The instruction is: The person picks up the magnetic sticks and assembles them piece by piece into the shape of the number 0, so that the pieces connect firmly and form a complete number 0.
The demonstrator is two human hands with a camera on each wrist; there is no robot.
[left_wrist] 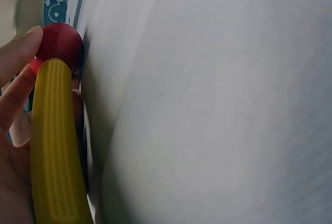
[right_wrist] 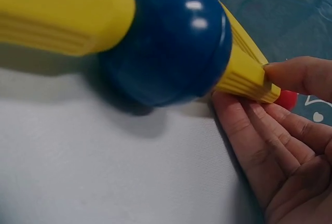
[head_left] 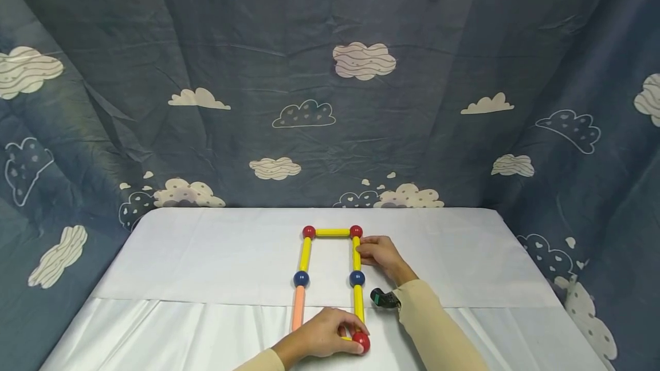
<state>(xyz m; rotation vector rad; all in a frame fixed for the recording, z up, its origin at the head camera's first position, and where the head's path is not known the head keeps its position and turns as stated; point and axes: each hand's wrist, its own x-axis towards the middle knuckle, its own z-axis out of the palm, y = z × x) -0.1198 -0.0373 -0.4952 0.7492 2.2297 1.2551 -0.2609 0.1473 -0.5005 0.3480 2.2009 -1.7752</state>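
A rectangle of rods and balls lies on the white cloth. My left hand [head_left: 327, 334] grips the red ball [head_left: 361, 342] at its near right corner, with a yellow rod [left_wrist: 57, 146] running from that ball in the left wrist view. Farther up the right side, my right hand [head_left: 382, 255] pinches the upper yellow rod [head_left: 357, 252] between thumb and fingers. That rod joins a blue ball [right_wrist: 171, 40] to the far red ball [head_left: 356, 232]. Below the blue ball, another yellow rod [head_left: 358, 303] leads to the left hand. The left hand and forearm hide the near left corner.
Along the left side are an orange rod [head_left: 298, 307], a blue ball [head_left: 301, 279], a yellow rod [head_left: 306, 253] and a red ball [head_left: 309, 232]. A yellow rod [head_left: 332, 233] spans the far end. A dark cloud-print curtain [head_left: 309, 147] hangs behind the table [head_left: 206, 256].
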